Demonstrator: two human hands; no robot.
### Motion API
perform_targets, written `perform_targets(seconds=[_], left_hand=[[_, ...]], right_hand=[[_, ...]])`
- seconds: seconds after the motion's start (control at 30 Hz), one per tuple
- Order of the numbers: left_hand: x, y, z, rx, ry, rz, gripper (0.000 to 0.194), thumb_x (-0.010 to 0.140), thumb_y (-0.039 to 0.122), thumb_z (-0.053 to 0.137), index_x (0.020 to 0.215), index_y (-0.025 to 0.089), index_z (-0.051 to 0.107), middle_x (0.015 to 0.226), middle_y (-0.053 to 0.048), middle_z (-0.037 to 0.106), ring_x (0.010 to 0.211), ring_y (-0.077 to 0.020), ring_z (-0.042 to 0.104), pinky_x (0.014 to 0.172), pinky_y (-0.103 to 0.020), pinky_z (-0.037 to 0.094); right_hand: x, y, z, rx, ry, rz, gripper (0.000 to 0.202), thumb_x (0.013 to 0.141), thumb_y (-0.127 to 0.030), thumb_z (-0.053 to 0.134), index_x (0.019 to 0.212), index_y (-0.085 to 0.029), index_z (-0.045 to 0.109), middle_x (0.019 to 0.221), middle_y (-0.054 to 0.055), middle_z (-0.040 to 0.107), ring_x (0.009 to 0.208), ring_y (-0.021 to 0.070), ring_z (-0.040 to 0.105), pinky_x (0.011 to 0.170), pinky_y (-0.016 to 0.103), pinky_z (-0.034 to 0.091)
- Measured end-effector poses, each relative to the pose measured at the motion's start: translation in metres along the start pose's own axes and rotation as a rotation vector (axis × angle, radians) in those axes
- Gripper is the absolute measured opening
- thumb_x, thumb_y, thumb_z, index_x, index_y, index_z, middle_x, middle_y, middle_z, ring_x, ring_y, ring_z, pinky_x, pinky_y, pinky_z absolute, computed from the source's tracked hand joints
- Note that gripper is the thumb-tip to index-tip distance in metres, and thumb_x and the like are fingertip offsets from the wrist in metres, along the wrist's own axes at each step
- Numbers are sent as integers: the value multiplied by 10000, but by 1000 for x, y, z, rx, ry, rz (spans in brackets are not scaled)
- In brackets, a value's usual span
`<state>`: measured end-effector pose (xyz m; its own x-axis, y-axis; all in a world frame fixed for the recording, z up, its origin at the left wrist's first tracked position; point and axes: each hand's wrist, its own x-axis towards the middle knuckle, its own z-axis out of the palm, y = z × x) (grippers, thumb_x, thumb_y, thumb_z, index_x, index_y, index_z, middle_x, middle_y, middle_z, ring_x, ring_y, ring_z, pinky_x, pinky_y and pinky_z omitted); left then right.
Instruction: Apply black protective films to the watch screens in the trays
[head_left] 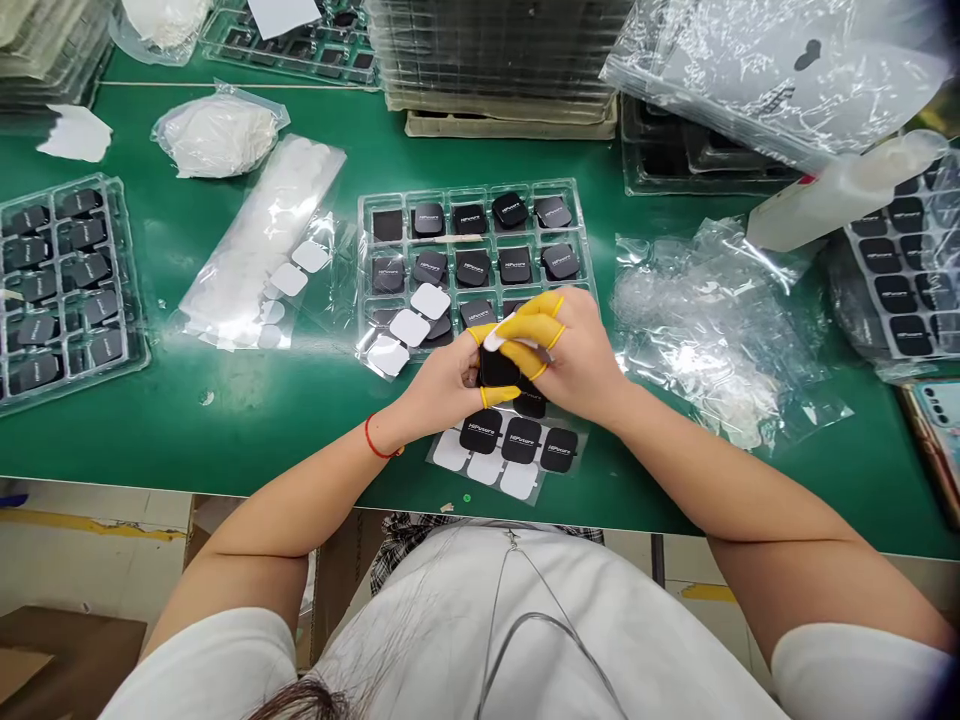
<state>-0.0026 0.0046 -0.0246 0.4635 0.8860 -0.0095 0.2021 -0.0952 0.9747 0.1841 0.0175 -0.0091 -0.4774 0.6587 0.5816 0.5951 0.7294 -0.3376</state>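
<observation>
My left hand (pixel 442 385) pinches a small black rounded-square case (pixel 499 370) just in front of the clear compartment tray (pixel 590 262). Yellow finger cots cover several fingertips on both hands. With closed fingers, my right hand (pixel 577 348) presses a small white wipe (pixel 492 341) to the case's upper edge. Below my hands, black "HiFuture" pieces (pixel 522 440) lie beside a strip of white rounded-square stickers (pixel 519 481). More black cases (pixel 474 267) sit in the tray. Another white sticker strip (pixel 409 327) rests across its lower left corner.
A second filled tray (pixel 124 270) lies left, near a plastic sleeve (pixel 259 240) and a bag of white material (pixel 217 135). Stacked trays (pixel 502 60) stand behind. To the right are crumpled plastic bags (pixel 712 320), a tilted white bottle (pixel 825 205) and a phone (pixel 937 410).
</observation>
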Motion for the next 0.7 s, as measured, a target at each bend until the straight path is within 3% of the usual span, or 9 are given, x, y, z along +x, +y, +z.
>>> perform_targets(seconds=[0.2, 0.33, 0.43, 0.53, 0.63, 0.7], left_hand=[[3, -8, -2, -65, -54, 26, 578, 741, 263, 767, 1260, 213, 518, 1031, -36, 660, 788, -119, 622, 657, -224, 531], [3, -7, -1, -133, -29, -23, 593, 731, 296, 795, 1248, 197, 523, 1018, -41, 654, 838, -135, 640, 707, -241, 557], [3, -3, 0, -180, 3, -72, 566, 741, 319, 794, 1229, 206, 528, 1008, -40, 655, 822, -138, 667, 701, -246, 571], [4, -1, -2, -245, 80, 2, 580, 766, 308, 777, 1258, 232, 478, 1125, -58, 649, 994, -192, 698, 841, -302, 593], [4, -1, -7, -243, 141, 118, 606, 783, 316, 763, 1289, 267, 434, 1247, -65, 611, 1169, -238, 650, 948, -353, 580], [3, 0, -9, -229, 151, 147, 606, 783, 326, 763, 1289, 278, 432, 1287, -66, 592, 1205, -255, 632, 959, -369, 581]], right_hand=[[-6, -2, 2, 78, -110, -97, 139, 948, -268, 542, 931, -256, 679, 874, 28, 656, 842, 185, 518, 777, 367, 393], [-3, 7, 8, 70, -52, 103, 194, 957, -295, 501, 940, -251, 689, 902, 46, 653, 847, 192, 537, 780, 377, 411], [1, 17, 2, 113, -37, 310, 198, 919, -297, 556, 1046, -221, 687, 1013, 76, 679, 973, 227, 565, 882, 418, 443], [2, 22, -14, 193, -212, 543, 311, 864, -360, 617, 1127, -211, 688, 1148, 98, 674, 1093, 282, 562, 932, 474, 457], [2, 22, -29, 468, -521, 747, 341, 835, -448, 635, 1088, -233, 713, 1049, 71, 712, 930, 252, 639, 806, 431, 524], [3, 23, -34, 630, -555, 810, 302, 818, -429, 657, 1038, -236, 731, 1003, 50, 729, 873, 222, 663, 790, 396, 540]])
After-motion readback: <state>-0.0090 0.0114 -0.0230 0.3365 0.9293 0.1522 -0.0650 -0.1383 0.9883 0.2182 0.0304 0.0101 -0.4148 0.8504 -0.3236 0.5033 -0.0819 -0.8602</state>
